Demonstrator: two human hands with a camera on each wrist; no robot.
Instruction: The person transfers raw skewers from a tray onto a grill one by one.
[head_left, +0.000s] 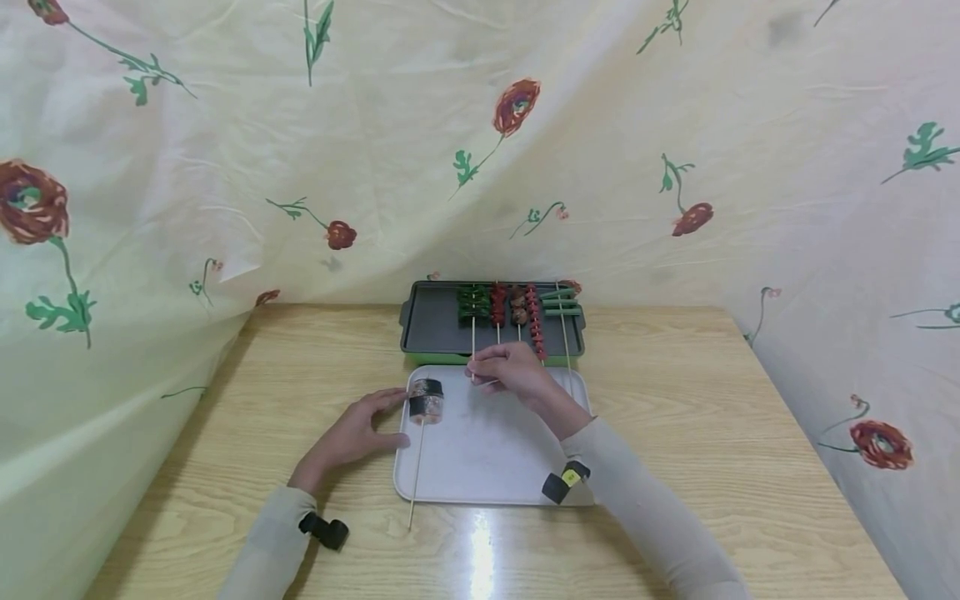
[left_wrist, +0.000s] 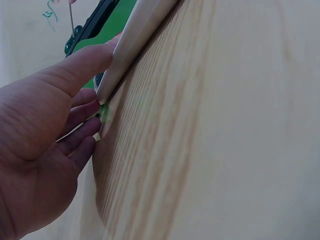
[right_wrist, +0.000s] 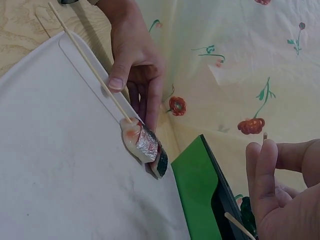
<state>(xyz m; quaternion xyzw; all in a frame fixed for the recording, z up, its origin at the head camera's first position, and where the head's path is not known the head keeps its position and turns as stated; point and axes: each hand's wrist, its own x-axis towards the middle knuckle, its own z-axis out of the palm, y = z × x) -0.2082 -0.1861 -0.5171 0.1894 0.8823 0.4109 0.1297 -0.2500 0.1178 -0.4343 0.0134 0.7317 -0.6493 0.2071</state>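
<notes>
My right hand [head_left: 517,373] pinches the lower end of a thin wooden stick belonging to the green leafy skewer [head_left: 473,302], whose food part lies on the dark grill pan [head_left: 433,315]. In the right wrist view the stick's tip pokes out just above the pinching fingers [right_wrist: 269,155]. At the white tray's [head_left: 495,454] left side is my left hand [head_left: 351,433], thumb and fingers spread, touching the rim. Close to those fingers, a fish skewer [head_left: 426,404] with silvery-black skin lies on the tray. Its stick reaches past the tray's front edge.
Several more skewers lie side by side on the pan: red pieces [head_left: 498,302], brown balls [head_left: 519,307], pink-red slices [head_left: 534,317] and green stalks [head_left: 561,307]. The green-sided pan stands right behind the tray on a wooden table [head_left: 690,400]. A flowered cloth [head_left: 420,125] hangs behind.
</notes>
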